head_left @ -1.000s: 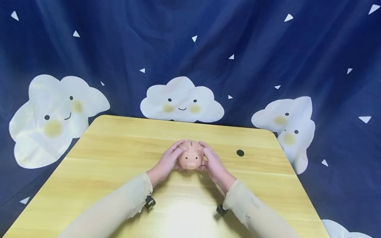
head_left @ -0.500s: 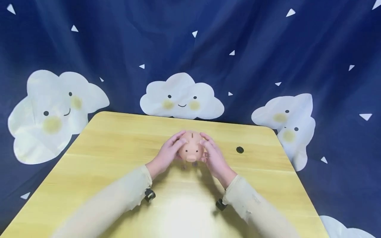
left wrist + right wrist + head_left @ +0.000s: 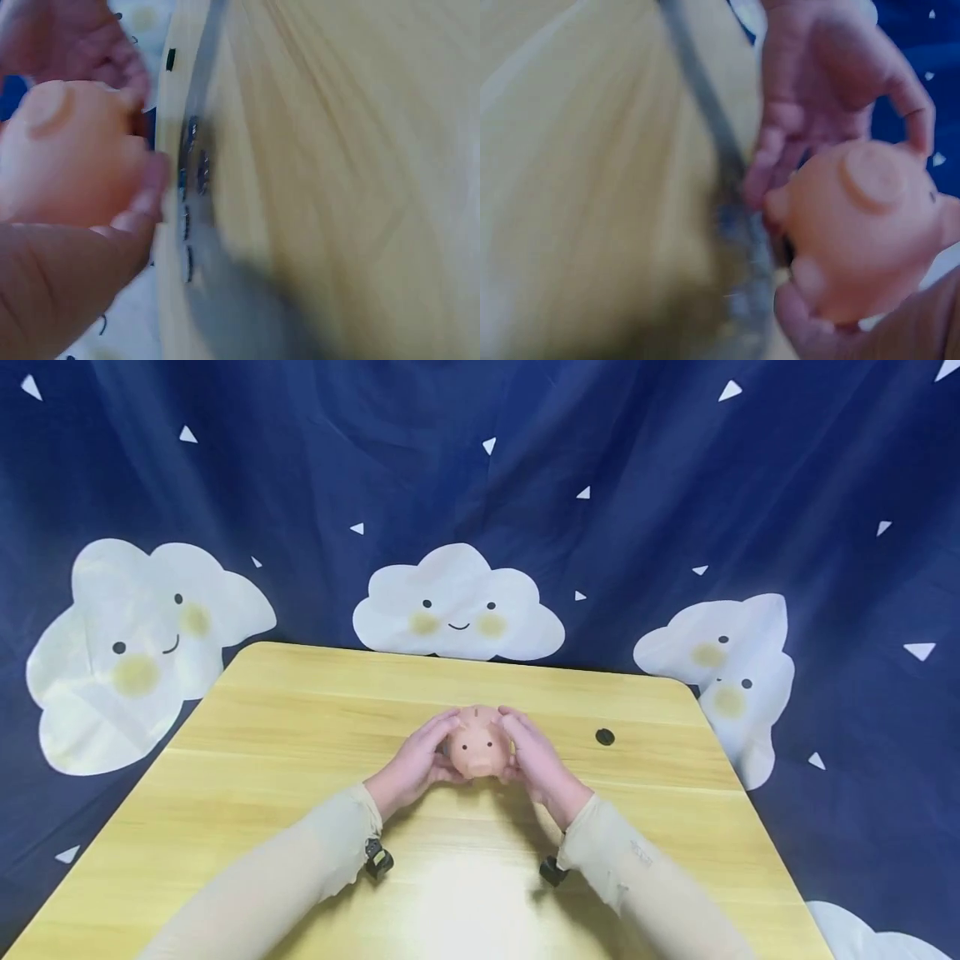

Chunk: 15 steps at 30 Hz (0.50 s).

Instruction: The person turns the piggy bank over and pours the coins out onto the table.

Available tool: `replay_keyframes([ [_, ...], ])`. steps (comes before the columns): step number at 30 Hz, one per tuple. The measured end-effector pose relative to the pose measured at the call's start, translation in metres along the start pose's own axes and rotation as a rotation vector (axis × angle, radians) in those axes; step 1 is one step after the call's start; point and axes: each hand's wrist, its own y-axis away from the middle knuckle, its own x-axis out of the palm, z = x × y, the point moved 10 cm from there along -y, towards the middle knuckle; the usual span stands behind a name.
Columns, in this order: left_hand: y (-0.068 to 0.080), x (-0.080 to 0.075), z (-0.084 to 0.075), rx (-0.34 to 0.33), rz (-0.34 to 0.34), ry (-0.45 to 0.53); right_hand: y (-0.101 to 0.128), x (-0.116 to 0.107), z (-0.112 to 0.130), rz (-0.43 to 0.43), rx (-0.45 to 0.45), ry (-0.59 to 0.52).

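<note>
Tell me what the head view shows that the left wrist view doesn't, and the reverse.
Only the head view shows the small black disc on the table, the cloud-print backdrop and both sleeves. Only the left wrist view shows the table's side edge close up, with dark blurred marks along it. Both show the pink piggy bank held between left hand and right hand.

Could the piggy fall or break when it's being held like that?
It might. The small pink pig-shaped money box is held between the left hand and the right hand, which curl around its sides; if either loosens, it could drop onto the yellow wooden table. The wrist views are blurred, so how firm the grip is cannot be told. The small black round thing lies apart to the right, and a sleeve could knock it.
</note>
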Motion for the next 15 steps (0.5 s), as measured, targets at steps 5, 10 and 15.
replay_keyframes([
  [5, 0.000, 0.005, -0.001, 0.078, 0.033, 0.146, 0.007, 0.001, 0.029, -0.054, -0.049, 0.138],
  [10, 0.005, 0.002, 0.005, 0.073, 0.039, 0.160, 0.005, 0.004, 0.021, -0.028, -0.001, 0.163],
  [15, 0.008, -0.002, 0.011, 0.039, 0.052, 0.146, 0.001, 0.009, 0.009, -0.019, 0.010, 0.157],
])
